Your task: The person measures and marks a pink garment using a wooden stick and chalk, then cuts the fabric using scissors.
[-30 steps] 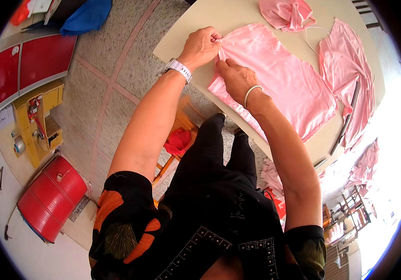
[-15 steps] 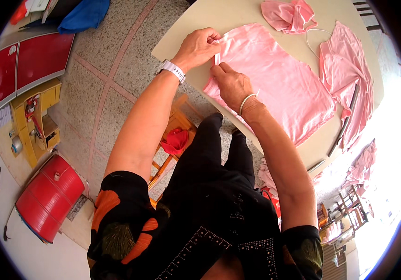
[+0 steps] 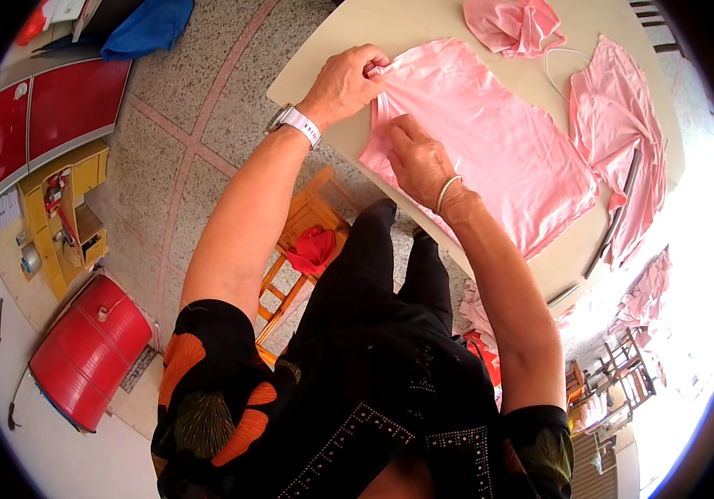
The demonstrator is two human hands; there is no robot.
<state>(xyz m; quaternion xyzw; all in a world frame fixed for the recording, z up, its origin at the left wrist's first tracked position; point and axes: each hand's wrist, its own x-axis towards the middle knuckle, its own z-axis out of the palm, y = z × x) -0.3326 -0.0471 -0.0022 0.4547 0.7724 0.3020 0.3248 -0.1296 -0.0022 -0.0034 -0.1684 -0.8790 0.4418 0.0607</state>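
A pink garment (image 3: 498, 137) of thin, slightly shiny cloth lies spread over the table (image 3: 324, 54), its left hem at the near table edge. At the upper corner of that hem my left hand (image 3: 347, 83) is closed, pinching the cloth between thumb and fingers. Lower along the same hem, my right hand (image 3: 423, 162) rests on the cloth with its fingers bent together and gripping a fold; the fingertips are partly hidden. A pale watch is on my left wrist and a light bangle on my right.
More pink cloth (image 3: 619, 133) lies on the table's right side beside a thin dark strip (image 3: 615, 220). A bunched pink piece (image 3: 515, 27) sits at the far edge. Below the table edge, a wooden chair (image 3: 311, 212) holds a red cloth (image 3: 313, 249). A red drum-shaped container (image 3: 91, 353) stands at left.
My right hand has shifted slightly right and down along the hem, away from my left hand. The left hand has moved a little up and left with the corner, and the hem looks flatter.
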